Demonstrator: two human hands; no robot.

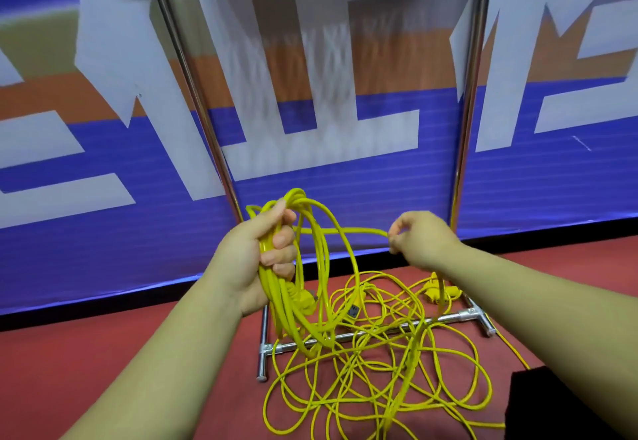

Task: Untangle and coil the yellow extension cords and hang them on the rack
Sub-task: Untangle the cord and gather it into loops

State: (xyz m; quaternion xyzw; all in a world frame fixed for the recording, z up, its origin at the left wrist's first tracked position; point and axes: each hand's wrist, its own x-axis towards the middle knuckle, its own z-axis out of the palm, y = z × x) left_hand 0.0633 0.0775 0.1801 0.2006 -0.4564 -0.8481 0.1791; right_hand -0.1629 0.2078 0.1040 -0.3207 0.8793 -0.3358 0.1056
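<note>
Loose yellow extension cords point(366, 370) lie tangled on the red floor point(138, 353), across the rack point(452, 317) base bar. Above them, the left hand point(266, 253) has its fingers curled tightly round a coiled bundle point(276, 294). The right hand point(421, 239) pinches one strand point(345, 230) leading from it. The rack uprights stand before a blue banner point(345, 180).

surface: red floor point(69, 353) | on it: yellow cords point(410, 353) in tangle, rack base point(263, 360)

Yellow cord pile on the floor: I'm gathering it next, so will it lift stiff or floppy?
Probably floppy: the cord pile lies in loose curves, and loops droop from the left hand. Likely to snag: strands cross each other and the rack base. Seemingly light: the right hand pinches a strand up.
</note>
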